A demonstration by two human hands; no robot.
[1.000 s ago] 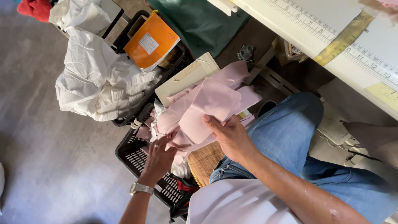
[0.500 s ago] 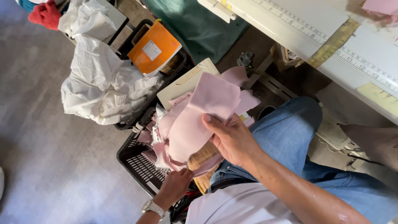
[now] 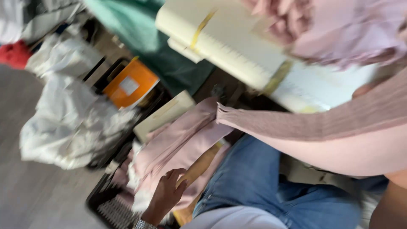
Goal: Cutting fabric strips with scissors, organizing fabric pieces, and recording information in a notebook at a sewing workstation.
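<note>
Resting on a heap of pink cloth [image 3: 178, 140], the left hand [image 3: 165, 195] has its fingers curled over the fabric's lower edge, where a tan wooden piece [image 3: 203, 165] shows beside the fingertips; its grip looks closed lightly on the cloth, though motion blur hides the exact hold. The heap lies in a black crate [image 3: 108, 203] on the floor, just left of the person's knee in blue jeans [image 3: 263, 182].

A long ribbed pink piece [image 3: 305, 123] stretches from the heap's upper edge toward the right border of the view, crossing above the jeans. The right hand is hard to make out: only a forearm edge shows at the lower right corner and a bit of skin near the cloth at the far right, so I cannot tell how its grip stands.

More pink cloth [image 3: 339, 29] lies on the pale desk [image 3: 237, 46], which carries a yellow tape strip [image 3: 199, 29]. Left of the crate sit white bags [image 3: 72, 123], an orange box [image 3: 129, 85] and green fabric [image 3: 140, 25]. A red item [image 3: 15, 53] lies at the far left.
</note>
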